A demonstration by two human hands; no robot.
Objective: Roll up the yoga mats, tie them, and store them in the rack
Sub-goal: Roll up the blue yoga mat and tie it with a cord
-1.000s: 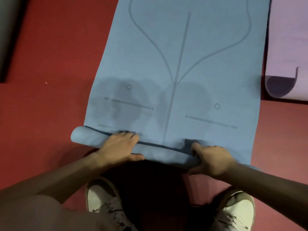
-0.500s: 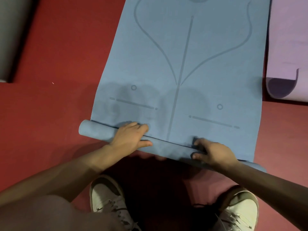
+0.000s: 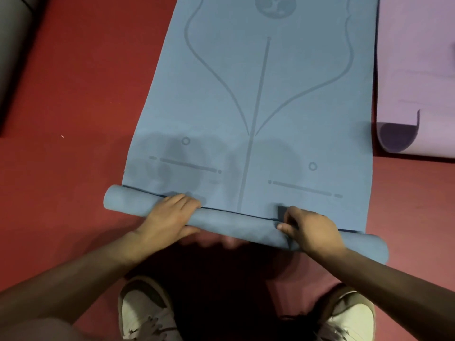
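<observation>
Red floor [image 3: 73,94] runs under a long blue rubber yoga mat [image 3: 258,107] printed with darker alignment lines. Most of the mat lies flat, stretching away from the person. Its near part is wound into a slim rolled end [image 3: 236,225] just ahead of two white shoes [image 3: 138,308]. The left grip [image 3: 170,217] clasps the rolled end with fingers curled over its top. The right grip [image 3: 312,230] clenches it likewise, thumb laid along it. The left tip pokes out past the mat's side edge, so skew looks the main risk: uneven pushing would wind a cone, awkward to tie. A lilac mat [image 3: 418,70] lies near on the right.
</observation>
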